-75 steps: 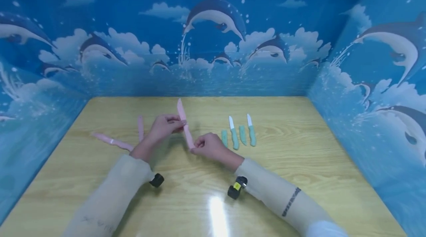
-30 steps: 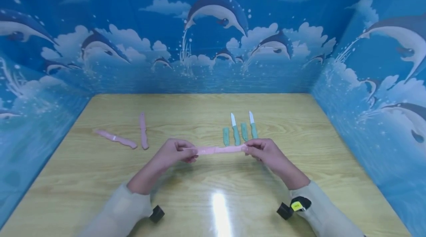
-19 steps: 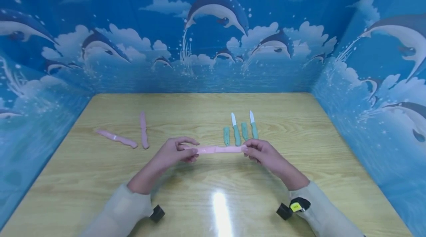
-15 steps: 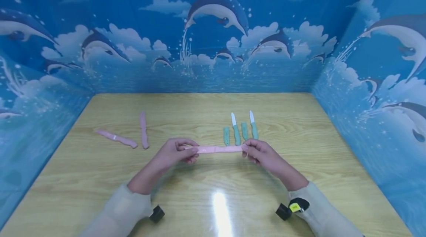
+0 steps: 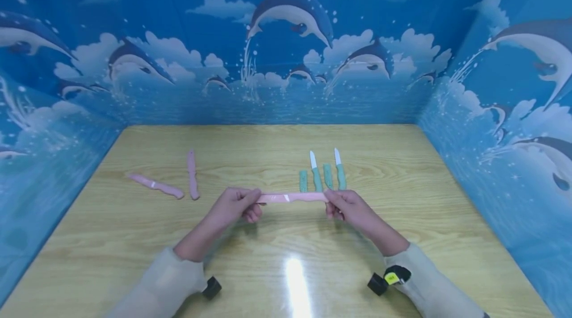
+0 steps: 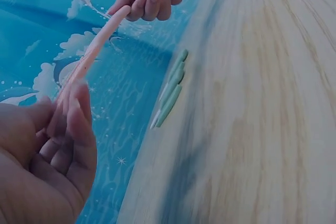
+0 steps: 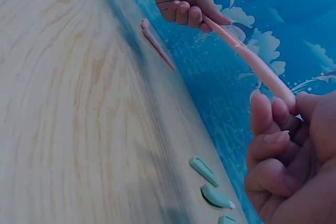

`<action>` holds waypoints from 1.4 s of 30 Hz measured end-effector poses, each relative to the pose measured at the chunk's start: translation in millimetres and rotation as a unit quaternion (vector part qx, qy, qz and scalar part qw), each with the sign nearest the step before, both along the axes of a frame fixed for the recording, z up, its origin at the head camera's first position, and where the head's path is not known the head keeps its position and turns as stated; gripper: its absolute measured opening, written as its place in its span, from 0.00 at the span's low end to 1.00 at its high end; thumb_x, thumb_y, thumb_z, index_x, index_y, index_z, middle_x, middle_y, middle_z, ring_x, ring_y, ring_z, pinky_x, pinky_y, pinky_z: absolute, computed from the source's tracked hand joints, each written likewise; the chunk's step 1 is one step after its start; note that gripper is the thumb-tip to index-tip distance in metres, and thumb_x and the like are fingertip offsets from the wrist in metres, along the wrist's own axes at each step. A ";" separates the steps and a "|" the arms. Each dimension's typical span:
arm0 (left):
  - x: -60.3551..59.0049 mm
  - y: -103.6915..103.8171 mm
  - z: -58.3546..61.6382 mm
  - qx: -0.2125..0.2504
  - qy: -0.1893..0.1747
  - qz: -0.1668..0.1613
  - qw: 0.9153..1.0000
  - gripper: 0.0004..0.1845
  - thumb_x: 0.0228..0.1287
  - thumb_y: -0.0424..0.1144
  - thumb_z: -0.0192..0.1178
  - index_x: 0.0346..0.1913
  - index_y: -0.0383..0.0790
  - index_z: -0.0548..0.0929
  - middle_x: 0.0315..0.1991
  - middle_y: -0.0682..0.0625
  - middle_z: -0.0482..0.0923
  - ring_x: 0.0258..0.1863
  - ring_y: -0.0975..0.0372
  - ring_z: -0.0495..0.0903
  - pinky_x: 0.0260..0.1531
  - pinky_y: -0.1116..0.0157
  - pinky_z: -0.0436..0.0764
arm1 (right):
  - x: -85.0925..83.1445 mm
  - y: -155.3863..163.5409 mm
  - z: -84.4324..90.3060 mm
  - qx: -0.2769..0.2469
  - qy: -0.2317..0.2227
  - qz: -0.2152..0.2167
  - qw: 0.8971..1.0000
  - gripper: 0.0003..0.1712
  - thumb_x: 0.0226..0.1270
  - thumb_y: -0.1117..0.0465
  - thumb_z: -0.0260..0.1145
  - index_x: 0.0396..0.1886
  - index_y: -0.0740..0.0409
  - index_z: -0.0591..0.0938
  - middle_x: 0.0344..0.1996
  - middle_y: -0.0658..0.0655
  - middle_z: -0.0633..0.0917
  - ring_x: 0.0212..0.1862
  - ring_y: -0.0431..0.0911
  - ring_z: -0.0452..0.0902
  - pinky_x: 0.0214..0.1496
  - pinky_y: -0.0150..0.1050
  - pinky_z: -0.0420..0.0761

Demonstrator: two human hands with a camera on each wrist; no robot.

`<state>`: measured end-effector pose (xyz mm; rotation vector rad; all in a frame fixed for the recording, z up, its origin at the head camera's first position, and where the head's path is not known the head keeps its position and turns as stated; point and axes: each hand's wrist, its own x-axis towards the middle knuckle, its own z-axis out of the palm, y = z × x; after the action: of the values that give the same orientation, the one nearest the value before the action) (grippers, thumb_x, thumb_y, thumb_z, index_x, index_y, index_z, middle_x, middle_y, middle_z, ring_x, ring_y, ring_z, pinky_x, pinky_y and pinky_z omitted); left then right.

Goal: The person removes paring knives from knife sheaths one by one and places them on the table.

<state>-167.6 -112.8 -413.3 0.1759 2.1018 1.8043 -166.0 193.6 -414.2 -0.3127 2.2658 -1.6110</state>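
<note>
Your left hand (image 5: 236, 205) and right hand (image 5: 351, 206) are pinching one pink knife (image 5: 300, 198), apparently unsheathing it — green knives (image 5: 317, 179) seemingly done, two sheathed pinks (image 5: 192, 175) waiting.

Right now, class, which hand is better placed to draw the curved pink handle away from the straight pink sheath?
Probably the right hand: it pinches the outer end of the handle, while the left hand holds the outer end of the sheath.

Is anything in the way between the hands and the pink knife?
Nothing that I can see. The left hand pinches one end of the pink knife and the right hand pinches the other. The green knives lie on the table beyond it, not in between.
</note>
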 end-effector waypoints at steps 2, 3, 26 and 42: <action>0.0 1.3 -2.1 -0.012 0.009 0.010 1.000 0.17 0.74 0.38 0.52 0.45 0.23 0.81 0.25 0.46 0.82 0.23 0.63 0.81 0.29 0.67 0.85 | -0.4 -1.3 -2.0 0.005 -0.001 0.000 1.000 0.32 0.79 0.46 0.47 0.28 0.71 0.77 0.19 0.52 0.79 0.21 0.42 0.64 0.22 0.28 0.65; -0.1 2.1 -3.2 -0.019 0.015 0.015 1.000 0.15 0.74 0.37 0.53 0.46 0.25 0.81 0.25 0.46 0.82 0.24 0.63 0.81 0.29 0.66 0.85 | -0.3 -2.1 -2.8 0.008 -0.003 -0.002 1.000 0.32 0.79 0.46 0.48 0.28 0.72 0.77 0.19 0.52 0.79 0.21 0.42 0.64 0.22 0.28 0.65; 13.3 14.2 -8.3 -0.322 0.357 0.007 0.877 0.13 0.56 0.39 0.70 0.45 0.42 0.87 0.41 0.48 0.87 0.39 0.59 0.86 0.41 0.62 0.85 | 3.6 -7.2 -9.5 0.026 -0.019 -0.038 0.999 0.33 0.77 0.45 0.51 0.29 0.72 0.79 0.17 0.51 0.81 0.19 0.40 0.65 0.19 0.27 0.66; 15.6 14.0 -12.5 -0.313 0.410 0.040 0.856 0.11 0.56 0.36 0.69 0.43 0.37 0.87 0.38 0.44 0.87 0.35 0.57 0.87 0.36 0.63 0.85 | 6.4 -11.9 -12.0 0.080 0.100 -0.112 0.985 0.25 0.73 0.47 0.58 0.53 0.64 0.78 0.43 0.59 0.84 0.38 0.46 0.78 0.39 0.37 0.81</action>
<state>-151.9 -98.8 -425.8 0.7993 3.1962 1.0331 -159.6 181.7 -426.2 -0.1898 2.6481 -1.5483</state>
